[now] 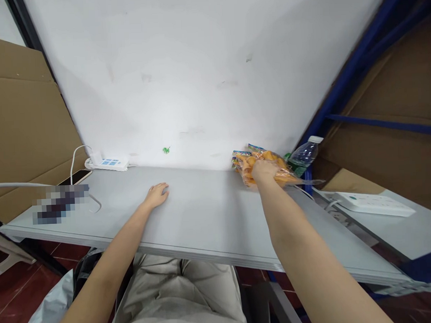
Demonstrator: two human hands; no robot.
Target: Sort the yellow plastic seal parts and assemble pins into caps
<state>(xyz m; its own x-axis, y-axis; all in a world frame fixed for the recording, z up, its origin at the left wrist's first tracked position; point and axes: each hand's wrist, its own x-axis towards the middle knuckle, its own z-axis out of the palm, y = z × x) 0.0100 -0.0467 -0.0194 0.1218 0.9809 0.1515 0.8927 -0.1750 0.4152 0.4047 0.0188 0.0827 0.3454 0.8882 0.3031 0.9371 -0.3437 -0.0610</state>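
An orange snack bag (253, 163) lies at the far right of the grey table (210, 214), against the white wall. My right hand (264, 171) is stretched out onto it, fingers curled over the bag. My left hand (156, 195) rests on the table's middle with its fingers loosely bent, holding nothing.
A clear plastic bottle (304, 155) lies right behind the bag. A white power strip (106, 163) and a phone (76, 177) sit at the far left, with a white cable (23, 185). Another power strip (372, 203) lies on a lower shelf at right. Cardboard (21, 122) flanks the left side.
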